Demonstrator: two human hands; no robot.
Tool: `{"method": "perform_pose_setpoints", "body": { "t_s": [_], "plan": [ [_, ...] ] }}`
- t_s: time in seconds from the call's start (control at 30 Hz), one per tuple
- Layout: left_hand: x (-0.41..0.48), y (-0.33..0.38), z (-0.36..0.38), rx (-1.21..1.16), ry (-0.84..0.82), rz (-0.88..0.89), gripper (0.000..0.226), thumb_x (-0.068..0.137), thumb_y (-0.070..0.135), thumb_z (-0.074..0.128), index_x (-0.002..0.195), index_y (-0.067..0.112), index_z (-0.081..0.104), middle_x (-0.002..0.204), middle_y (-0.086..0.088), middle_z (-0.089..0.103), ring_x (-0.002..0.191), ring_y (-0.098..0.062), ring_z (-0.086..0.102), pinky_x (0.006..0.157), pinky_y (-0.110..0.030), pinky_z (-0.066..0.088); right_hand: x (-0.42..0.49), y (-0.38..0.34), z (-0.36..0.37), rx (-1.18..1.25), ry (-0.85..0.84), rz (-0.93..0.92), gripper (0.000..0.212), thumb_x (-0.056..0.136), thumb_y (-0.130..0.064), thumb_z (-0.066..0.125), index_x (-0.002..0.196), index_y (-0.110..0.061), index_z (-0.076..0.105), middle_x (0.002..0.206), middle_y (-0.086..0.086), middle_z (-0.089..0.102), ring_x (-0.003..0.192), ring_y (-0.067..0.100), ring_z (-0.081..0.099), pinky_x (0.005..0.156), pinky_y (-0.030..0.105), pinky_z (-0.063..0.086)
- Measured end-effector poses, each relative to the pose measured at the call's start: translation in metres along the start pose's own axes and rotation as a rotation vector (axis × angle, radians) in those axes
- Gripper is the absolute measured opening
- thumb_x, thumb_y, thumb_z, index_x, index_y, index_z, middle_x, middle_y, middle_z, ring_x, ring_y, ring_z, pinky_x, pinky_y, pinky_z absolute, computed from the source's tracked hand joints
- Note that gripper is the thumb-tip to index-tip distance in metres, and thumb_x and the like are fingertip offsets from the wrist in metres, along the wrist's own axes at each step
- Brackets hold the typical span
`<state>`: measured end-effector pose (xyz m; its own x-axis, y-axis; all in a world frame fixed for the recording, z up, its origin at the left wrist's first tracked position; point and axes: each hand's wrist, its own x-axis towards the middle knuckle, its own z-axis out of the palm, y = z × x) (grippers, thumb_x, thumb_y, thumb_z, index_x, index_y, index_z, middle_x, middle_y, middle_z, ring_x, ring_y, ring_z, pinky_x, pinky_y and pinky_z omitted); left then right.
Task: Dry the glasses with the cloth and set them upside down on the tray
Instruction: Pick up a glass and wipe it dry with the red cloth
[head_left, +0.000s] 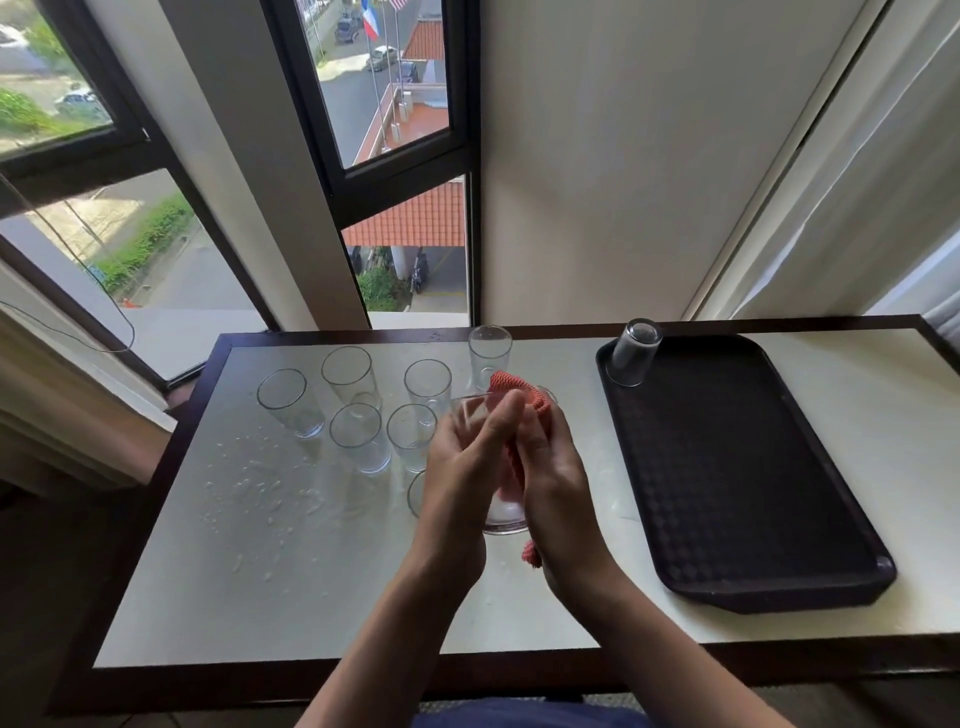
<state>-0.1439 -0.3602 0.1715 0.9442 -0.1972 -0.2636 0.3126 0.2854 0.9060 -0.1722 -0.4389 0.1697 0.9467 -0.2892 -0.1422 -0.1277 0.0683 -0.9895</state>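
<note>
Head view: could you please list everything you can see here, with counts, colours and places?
upright glasses: seven, clear, on the left half of the table; one partly hidden behind the left hand
held glass: one, clear, above the table's middle
upturned glass: one, clear, far-left corner of the tray
cloth: one, orange-red, stuffed into the held glass
tray: one, dark brown, right half of the table
table: one, white top with dark frame
water drops: many, on the table's left side
windows: dark-framed, behind the table
left hand: grips the held glass
right hand: grips the cloth
</note>
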Motion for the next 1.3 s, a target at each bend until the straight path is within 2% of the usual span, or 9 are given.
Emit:
{"method": "perform_pose_setpoints", "body": {
  "t_s": [0.27, 0.4, 0.63, 0.77, 0.9, 1.0, 1.1, 1.2, 1.3],
  "plan": [
    [0.012, -0.013, -0.006, -0.145, 0.0, -0.158, 0.06, 0.07, 0.032, 0.084, 0.119, 0.002, 0.068, 0.106, -0.017, 0.072, 0.094, -0.024, 0.073, 0.074, -0.028, 0.059, -0.013, 0.019, -0.003, -0.031, 0.109, -0.023, 0.043, 0.089, -0.055, 0.047, 0.121, -0.031, 0.062, 0.105, -0.009, 0.073, 0.101, 0.009, 0.069, 0.094, 0.042, 0.055],
    [0.012, -0.018, -0.011, -0.168, -0.011, -0.272, 0.056, 0.07, 0.034, 0.08, 0.116, 0.006, 0.068, 0.102, -0.015, 0.068, 0.086, -0.027, 0.068, 0.067, -0.033, 0.057, -0.021, 0.027, -0.007, 0.092, 0.075, 0.033, 0.032, 0.087, -0.047, 0.049, 0.109, -0.03, 0.065, 0.096, -0.004, 0.073, 0.09, 0.012, 0.07, 0.075, 0.03, 0.057],
    [0.015, -0.032, -0.007, -0.31, 0.197, -0.156, 0.061, 0.059, 0.032, 0.086, 0.111, 0.006, 0.068, 0.088, -0.011, 0.065, 0.076, -0.023, 0.064, 0.064, -0.03, 0.055, -0.013, 0.036, 0.003, 0.303, 0.144, 0.22, 0.02, 0.102, -0.03, 0.047, 0.105, -0.024, 0.065, 0.102, 0.006, 0.075, 0.098, 0.028, 0.072, 0.086, 0.043, 0.057],
    [0.021, -0.031, -0.009, -0.335, 0.155, 0.05, 0.027, 0.071, 0.028, 0.078, 0.088, 0.013, 0.063, 0.068, -0.004, 0.056, 0.062, -0.016, 0.055, 0.063, -0.03, 0.045, -0.012, 0.031, 0.01, 0.446, 0.134, 0.334, 0.028, 0.104, -0.033, 0.042, 0.111, -0.02, 0.066, 0.105, 0.009, 0.076, 0.099, 0.03, 0.072, 0.088, 0.045, 0.057],
    [0.016, -0.036, -0.014, -0.19, 0.056, 0.164, 0.071, 0.062, 0.029, 0.083, 0.125, 0.019, 0.052, 0.103, -0.011, 0.069, 0.094, -0.02, 0.07, 0.081, -0.03, 0.058, 0.015, 0.011, 0.001, 0.741, 0.124, 0.544, 0.04, 0.103, -0.035, 0.04, 0.106, -0.012, 0.072, 0.099, 0.014, 0.075, 0.083, 0.026, 0.073, 0.08, 0.037, 0.054],
    [0.013, -0.04, -0.024, -0.081, -0.068, 0.181, 0.084, 0.059, 0.024, 0.087, 0.132, 0.026, 0.046, 0.12, -0.018, 0.068, 0.11, -0.024, 0.069, 0.087, -0.028, 0.055, 0.027, 0.011, -0.007, 0.83, 0.057, 0.646, 0.048, 0.1, -0.039, 0.039, 0.087, -0.015, 0.079, 0.095, 0.015, 0.076, 0.081, 0.03, 0.073, 0.081, 0.041, 0.053],
    [0.015, -0.037, -0.033, -0.067, -0.087, 0.23, 0.081, 0.063, 0.014, 0.082, 0.133, 0.024, 0.041, 0.126, -0.026, 0.063, 0.114, -0.028, 0.067, 0.092, -0.032, 0.055, 0.021, 0.016, -0.003, 0.839, 0.012, 0.699, 0.043, 0.102, -0.035, 0.039, 0.116, -0.008, 0.07, 0.11, 0.019, 0.073, 0.1, 0.033, 0.07, 0.085, 0.043, 0.057],
    [0.017, -0.032, -0.039, -0.086, -0.069, 0.236, 0.078, 0.064, 0.015, 0.081, 0.13, 0.025, 0.042, 0.108, -0.017, 0.067, 0.102, -0.02, 0.07, 0.082, -0.026, 0.056, 0.015, 0.013, -0.002, 0.834, -0.015, 0.705, 0.041, 0.104, -0.03, 0.04, 0.118, -0.003, 0.067, 0.104, 0.021, 0.074, 0.085, 0.033, 0.073, 0.07, 0.042, 0.062],
    [0.013, -0.032, -0.035, -0.031, -0.091, 0.253, 0.077, 0.062, 0.018, 0.08, 0.129, 0.024, 0.043, 0.103, -0.015, 0.065, 0.098, -0.015, 0.071, 0.081, -0.024, 0.055, 0.023, 0.009, -0.003, 0.825, -0.021, 0.754, 0.045, 0.104, -0.034, 0.039, 0.129, -0.004, 0.063, 0.113, 0.021, 0.071, 0.091, 0.034, 0.071, 0.078, 0.043, 0.059]
  ]
}}
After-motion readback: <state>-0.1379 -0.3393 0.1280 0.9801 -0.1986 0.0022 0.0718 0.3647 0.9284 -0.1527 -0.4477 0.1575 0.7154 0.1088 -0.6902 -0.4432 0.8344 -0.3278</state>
